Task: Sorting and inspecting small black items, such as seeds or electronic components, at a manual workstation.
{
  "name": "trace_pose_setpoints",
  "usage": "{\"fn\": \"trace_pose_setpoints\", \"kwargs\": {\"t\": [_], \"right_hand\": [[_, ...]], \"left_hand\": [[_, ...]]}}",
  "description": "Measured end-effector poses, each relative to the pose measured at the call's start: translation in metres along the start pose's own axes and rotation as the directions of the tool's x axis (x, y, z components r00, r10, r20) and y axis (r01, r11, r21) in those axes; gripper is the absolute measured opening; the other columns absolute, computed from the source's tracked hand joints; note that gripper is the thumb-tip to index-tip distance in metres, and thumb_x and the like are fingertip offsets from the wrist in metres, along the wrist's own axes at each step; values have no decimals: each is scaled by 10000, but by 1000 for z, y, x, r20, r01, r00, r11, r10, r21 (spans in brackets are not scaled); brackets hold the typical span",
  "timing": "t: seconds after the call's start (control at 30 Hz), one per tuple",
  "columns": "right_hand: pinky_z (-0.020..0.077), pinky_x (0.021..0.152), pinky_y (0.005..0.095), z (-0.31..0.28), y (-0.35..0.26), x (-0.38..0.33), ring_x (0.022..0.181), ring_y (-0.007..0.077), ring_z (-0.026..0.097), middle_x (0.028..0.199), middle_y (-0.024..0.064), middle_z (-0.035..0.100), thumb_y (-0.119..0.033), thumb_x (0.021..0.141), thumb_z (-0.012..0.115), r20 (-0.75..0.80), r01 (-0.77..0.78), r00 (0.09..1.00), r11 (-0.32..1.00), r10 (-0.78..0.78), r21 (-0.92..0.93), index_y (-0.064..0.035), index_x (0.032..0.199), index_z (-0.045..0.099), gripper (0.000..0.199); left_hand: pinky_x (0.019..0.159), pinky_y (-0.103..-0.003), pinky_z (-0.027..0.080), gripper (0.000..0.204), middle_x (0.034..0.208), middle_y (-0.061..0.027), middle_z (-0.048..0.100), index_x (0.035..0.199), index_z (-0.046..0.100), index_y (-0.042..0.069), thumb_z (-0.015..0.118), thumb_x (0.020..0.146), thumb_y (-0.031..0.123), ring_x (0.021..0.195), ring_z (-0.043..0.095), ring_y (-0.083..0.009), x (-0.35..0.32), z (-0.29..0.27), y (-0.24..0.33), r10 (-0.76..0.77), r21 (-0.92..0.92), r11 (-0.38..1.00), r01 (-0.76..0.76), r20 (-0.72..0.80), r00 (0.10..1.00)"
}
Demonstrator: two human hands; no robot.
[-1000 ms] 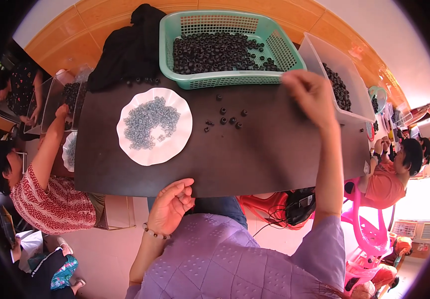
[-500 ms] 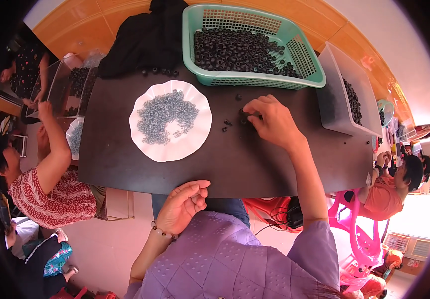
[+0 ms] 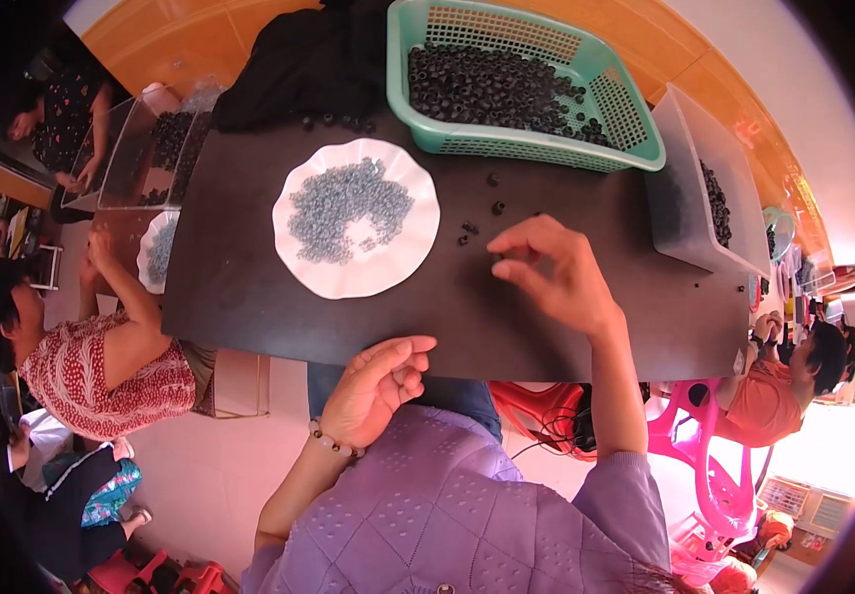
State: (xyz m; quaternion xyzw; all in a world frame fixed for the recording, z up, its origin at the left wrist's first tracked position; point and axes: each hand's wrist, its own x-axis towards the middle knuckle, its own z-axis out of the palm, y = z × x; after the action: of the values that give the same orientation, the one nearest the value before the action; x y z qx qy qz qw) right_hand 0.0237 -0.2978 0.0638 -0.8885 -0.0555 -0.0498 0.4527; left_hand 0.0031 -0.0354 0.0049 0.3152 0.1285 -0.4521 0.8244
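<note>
My right hand is just above the dark table, its thumb and forefinger close together around a small black piece that is mostly hidden. Several loose black ring-like pieces lie on the table beyond its fingertips. At the table's near edge my left hand is held palm up, thumb against forefinger and the other fingers curled; whether anything is pinched there is too small to see. To the left of my right hand, a white wavy-rimmed plate carries many tiny clear grey-blue rings.
At the back a green plastic basket holds many black pieces. A clear bin with more stands on the right, beside a pink plastic stool. Black cloth lies back left. A person sits at left.
My right hand has drawn back toward me and slightly right, off the tabletop pieces. My left hand keeps its pinch. The view has shifted a little.
</note>
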Motion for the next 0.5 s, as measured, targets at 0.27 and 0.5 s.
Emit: {"fn": "trace_pose_setpoints", "kwargs": {"t": [0.27,0.5], "right_hand": [[482,654,292,31,-44,-44,733,201,567,851,48,653,36,631,721,81,147,984,981,-157,126,-28,947,657,329],[434,609,328,37,-61,-51,700,227,552,820,33,634,-26,598,752,142,330,939,936,-312,-123,-58,933,633,357]], "left_hand": [[686,-196,447,358,903,-6,636,1103,629,35,574,930,343,734,522,-49,0,18,-4,56,186,979,-78,119,991],[686,-185,442,291,865,-6,646,1044,656,33,614,912,289,734,530,-57,-11,9,-14,97,360,925,-122,89,991]]}}
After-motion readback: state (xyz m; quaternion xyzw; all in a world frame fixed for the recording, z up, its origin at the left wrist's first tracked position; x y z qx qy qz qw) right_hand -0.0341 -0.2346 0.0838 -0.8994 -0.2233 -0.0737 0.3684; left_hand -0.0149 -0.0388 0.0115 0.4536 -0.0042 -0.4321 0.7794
